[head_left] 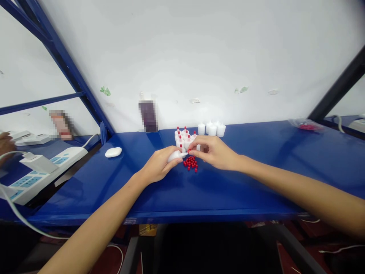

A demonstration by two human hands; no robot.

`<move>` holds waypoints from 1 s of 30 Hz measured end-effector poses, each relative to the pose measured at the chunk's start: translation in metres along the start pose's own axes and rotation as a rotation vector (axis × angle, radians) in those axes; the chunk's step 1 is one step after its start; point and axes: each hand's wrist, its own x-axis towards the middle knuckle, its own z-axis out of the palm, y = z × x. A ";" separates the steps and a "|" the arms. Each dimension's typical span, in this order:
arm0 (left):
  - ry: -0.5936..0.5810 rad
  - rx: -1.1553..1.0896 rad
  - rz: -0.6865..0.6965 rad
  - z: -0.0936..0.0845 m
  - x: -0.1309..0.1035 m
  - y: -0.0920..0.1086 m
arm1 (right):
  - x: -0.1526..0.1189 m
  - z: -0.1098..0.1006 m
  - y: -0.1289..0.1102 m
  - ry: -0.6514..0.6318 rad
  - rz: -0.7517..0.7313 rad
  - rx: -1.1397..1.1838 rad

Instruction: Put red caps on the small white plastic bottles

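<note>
My left hand [160, 164] is closed around a small white squeeze bottle [174, 156], tilted so its thin nozzle points right. The thumb and forefinger of my right hand [212, 152] pinch a small red cap [188, 150] at the nozzle's tip; whether it is seated there I cannot tell. Just below, a pile of loose red caps [190, 163] lies on the blue table [242, 198]. Behind my hands stand several white bottles topped with red caps [180, 140], upright and close together, partly hidden by my fingers. Farther right is a group of white bottles [211, 129] without red caps.
A white earbud case [113, 152] lies on the table's left. A phone [148, 117] leans against the wall. At the back right rests a clear bag with red pieces [306, 125]. White power strips [42, 171] and another person's hand [6, 147] are at far left.
</note>
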 end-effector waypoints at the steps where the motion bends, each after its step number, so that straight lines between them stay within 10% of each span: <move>1: -0.002 -0.001 0.002 0.000 0.000 0.000 | 0.000 0.001 0.001 -0.002 -0.001 0.003; 15: 0.214 0.057 0.014 0.001 0.002 0.015 | 0.012 -0.001 -0.008 -0.188 -0.237 -0.412; 21: 0.081 0.102 0.065 -0.008 0.004 0.008 | 0.017 -0.005 -0.013 -0.288 -0.153 -0.344; 26: 0.101 0.096 -0.077 -0.014 0.004 -0.005 | 0.039 -0.022 -0.014 -0.083 0.005 -0.287; 30: 0.026 0.092 -0.142 -0.012 0.004 -0.006 | 0.061 -0.027 -0.014 -0.249 0.146 -0.465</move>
